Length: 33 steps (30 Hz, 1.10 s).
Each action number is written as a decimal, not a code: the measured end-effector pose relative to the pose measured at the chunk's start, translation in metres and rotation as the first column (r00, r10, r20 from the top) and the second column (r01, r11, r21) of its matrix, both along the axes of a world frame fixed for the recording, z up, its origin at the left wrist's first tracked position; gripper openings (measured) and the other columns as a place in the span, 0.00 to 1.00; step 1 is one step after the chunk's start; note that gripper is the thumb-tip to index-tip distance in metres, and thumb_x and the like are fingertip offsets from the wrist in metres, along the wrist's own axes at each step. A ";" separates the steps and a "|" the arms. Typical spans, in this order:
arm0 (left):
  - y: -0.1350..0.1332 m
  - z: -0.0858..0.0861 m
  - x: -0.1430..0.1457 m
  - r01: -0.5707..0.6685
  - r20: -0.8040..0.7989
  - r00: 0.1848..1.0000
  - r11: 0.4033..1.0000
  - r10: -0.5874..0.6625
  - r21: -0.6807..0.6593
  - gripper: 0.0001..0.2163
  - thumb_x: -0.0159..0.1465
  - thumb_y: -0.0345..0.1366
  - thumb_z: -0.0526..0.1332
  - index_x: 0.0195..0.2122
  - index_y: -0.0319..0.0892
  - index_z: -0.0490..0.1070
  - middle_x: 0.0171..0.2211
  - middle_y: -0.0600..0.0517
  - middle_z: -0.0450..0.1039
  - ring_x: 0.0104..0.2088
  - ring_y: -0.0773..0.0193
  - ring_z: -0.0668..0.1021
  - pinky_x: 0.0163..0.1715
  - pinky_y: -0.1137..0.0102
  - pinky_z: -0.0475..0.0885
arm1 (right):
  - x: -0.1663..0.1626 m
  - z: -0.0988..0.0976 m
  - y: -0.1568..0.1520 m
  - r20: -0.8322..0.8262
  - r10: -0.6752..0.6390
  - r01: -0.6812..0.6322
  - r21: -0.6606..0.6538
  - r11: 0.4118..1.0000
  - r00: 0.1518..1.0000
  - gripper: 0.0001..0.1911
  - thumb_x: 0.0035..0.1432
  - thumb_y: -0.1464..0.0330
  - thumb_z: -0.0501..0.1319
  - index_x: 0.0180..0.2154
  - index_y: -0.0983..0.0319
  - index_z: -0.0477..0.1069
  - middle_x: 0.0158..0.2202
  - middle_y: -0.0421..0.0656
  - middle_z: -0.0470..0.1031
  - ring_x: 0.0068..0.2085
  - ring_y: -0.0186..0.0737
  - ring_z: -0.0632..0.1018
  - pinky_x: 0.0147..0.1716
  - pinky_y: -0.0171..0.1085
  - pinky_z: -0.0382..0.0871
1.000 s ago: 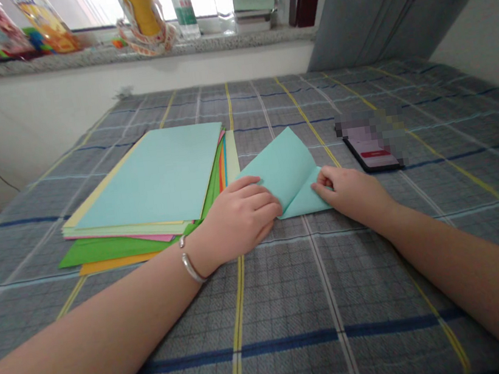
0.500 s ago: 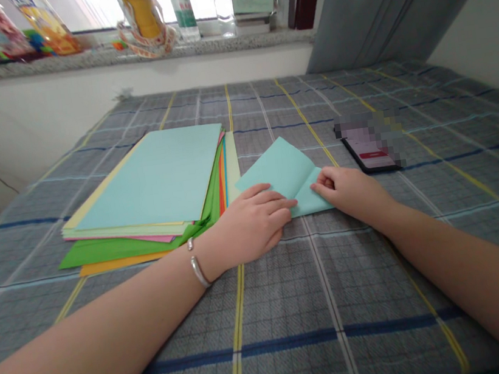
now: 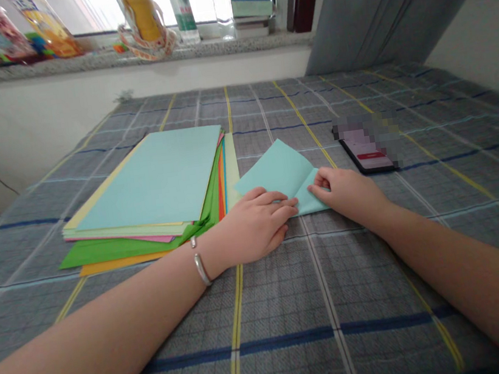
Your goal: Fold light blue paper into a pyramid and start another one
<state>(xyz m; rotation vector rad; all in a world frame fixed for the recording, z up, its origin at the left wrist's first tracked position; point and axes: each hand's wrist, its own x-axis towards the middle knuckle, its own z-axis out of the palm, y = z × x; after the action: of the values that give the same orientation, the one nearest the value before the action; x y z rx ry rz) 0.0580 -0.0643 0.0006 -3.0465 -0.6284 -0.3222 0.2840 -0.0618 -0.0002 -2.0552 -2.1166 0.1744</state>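
Observation:
A small light-teal folded paper [image 3: 280, 170] lies on the grey plaid cloth [image 3: 283, 305] in front of me. My left hand [image 3: 254, 226], with a silver bracelet on the wrist, lies flat on its near left edge, fingers stretched out and pressing the fold down. My right hand [image 3: 349, 192] pinches the paper's near right corner between thumb and fingertips. The upper flap of the paper lies almost flat against the sheet beneath it.
A stack of coloured paper sheets [image 3: 153, 187], teal on top, lies left of the folded piece. A phone [image 3: 368, 150] lies to the right on the cloth. Bottles and boxes line the windowsill [image 3: 131, 55] at the back. A grey curtain [image 3: 382, 4] hangs at the right.
The raised flap of the teal paper has been pressed down nearly flat. My left hand slid rightward along the fold and its fingers stretched out; my right hand stayed at the corner.

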 end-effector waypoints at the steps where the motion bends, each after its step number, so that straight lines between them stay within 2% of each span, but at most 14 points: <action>1: 0.000 0.000 0.000 -0.001 -0.003 1.000 1.000 0.001 -0.001 0.17 0.68 0.32 0.53 0.56 0.37 0.67 0.56 0.45 0.71 0.55 0.56 0.72 0.56 0.59 0.62 | 0.000 0.000 0.000 0.004 0.001 -0.001 -0.001 1.000 1.000 0.11 0.60 0.59 0.55 0.33 0.58 0.69 0.32 0.42 0.77 0.31 0.39 0.73 0.25 0.36 0.54; 15: 0.001 0.001 0.001 0.000 -0.009 1.000 1.000 0.000 0.003 0.17 0.67 0.32 0.53 0.56 0.37 0.67 0.55 0.45 0.72 0.55 0.56 0.72 0.55 0.59 0.63 | -0.003 0.002 -0.002 0.003 -0.015 0.015 0.000 1.000 1.000 0.12 0.61 0.58 0.54 0.31 0.58 0.68 0.32 0.42 0.77 0.31 0.40 0.73 0.25 0.36 0.52; 18: 0.001 0.001 0.002 0.008 -0.003 1.000 1.000 -0.008 0.010 0.16 0.67 0.31 0.52 0.55 0.37 0.68 0.55 0.45 0.72 0.54 0.56 0.73 0.55 0.59 0.63 | -0.002 -0.001 -0.002 0.004 -0.014 0.014 0.047 0.999 1.000 0.10 0.61 0.60 0.55 0.33 0.58 0.70 0.33 0.42 0.77 0.32 0.40 0.74 0.25 0.37 0.54; 20: 0.002 0.001 0.002 0.015 0.004 1.000 1.000 -0.015 0.014 0.15 0.67 0.31 0.53 0.53 0.38 0.69 0.54 0.46 0.73 0.54 0.57 0.73 0.55 0.59 0.63 | 0.000 -0.002 -0.003 0.008 0.058 -0.059 0.137 0.989 0.998 0.08 0.60 0.63 0.56 0.37 0.59 0.71 0.36 0.43 0.77 0.35 0.41 0.74 0.29 0.37 0.58; 21: 0.002 0.001 0.001 0.016 0.005 1.000 1.000 -0.016 0.014 0.15 0.67 0.31 0.53 0.53 0.39 0.70 0.54 0.46 0.73 0.53 0.57 0.73 0.55 0.59 0.63 | 0.000 -0.003 -0.003 0.020 0.136 -0.137 0.186 0.973 0.990 0.08 0.60 0.65 0.57 0.38 0.59 0.72 0.37 0.43 0.77 0.37 0.42 0.74 0.32 0.38 0.61; 24: 0.003 0.001 0.001 0.017 -0.006 1.000 1.000 -0.017 0.009 0.14 0.67 0.32 0.53 0.52 0.39 0.70 0.54 0.47 0.73 0.53 0.57 0.73 0.55 0.59 0.63 | 0.002 -0.002 -0.007 0.098 0.381 -0.393 0.295 0.871 0.919 0.09 0.61 0.67 0.57 0.36 0.58 0.77 0.43 0.43 0.78 0.45 0.45 0.73 0.45 0.42 0.63; 27: 0.003 0.002 0.000 0.019 -0.019 1.000 1.000 -0.019 0.004 0.15 0.67 0.32 0.52 0.53 0.39 0.70 0.55 0.47 0.72 0.54 0.57 0.73 0.55 0.59 0.62 | 0.002 0.001 -0.012 0.169 0.423 -0.455 0.387 0.802 0.890 0.11 0.62 0.66 0.58 0.33 0.58 0.79 0.53 0.45 0.75 0.52 0.49 0.69 0.51 0.46 0.61; 30: 0.003 0.002 -0.001 0.011 -0.020 1.000 1.000 -0.011 0.011 0.15 0.67 0.32 0.52 0.52 0.39 0.70 0.54 0.46 0.73 0.54 0.57 0.73 0.55 0.59 0.63 | 0.001 0.002 -0.015 0.177 0.504 -0.533 0.347 0.772 0.845 0.13 0.64 0.67 0.56 0.36 0.58 0.80 0.51 0.45 0.76 0.51 0.47 0.70 0.52 0.45 0.63; 33: 0.003 0.001 -0.001 0.010 -0.012 1.000 1.000 -0.010 0.015 0.15 0.67 0.32 0.52 0.52 0.39 0.70 0.53 0.44 0.73 0.53 0.57 0.73 0.55 0.60 0.63 | 0.000 0.002 -0.016 0.112 0.545 -0.555 0.224 0.801 0.831 0.14 0.65 0.67 0.54 0.40 0.59 0.79 0.43 0.44 0.80 0.45 0.43 0.75 0.46 0.41 0.67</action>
<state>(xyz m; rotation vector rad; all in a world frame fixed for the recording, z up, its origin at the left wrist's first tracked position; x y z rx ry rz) 0.0568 -0.0608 0.0019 -3.0360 -0.6073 -0.3072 0.2839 -0.0779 0.0015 -1.2690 -2.5576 -0.0595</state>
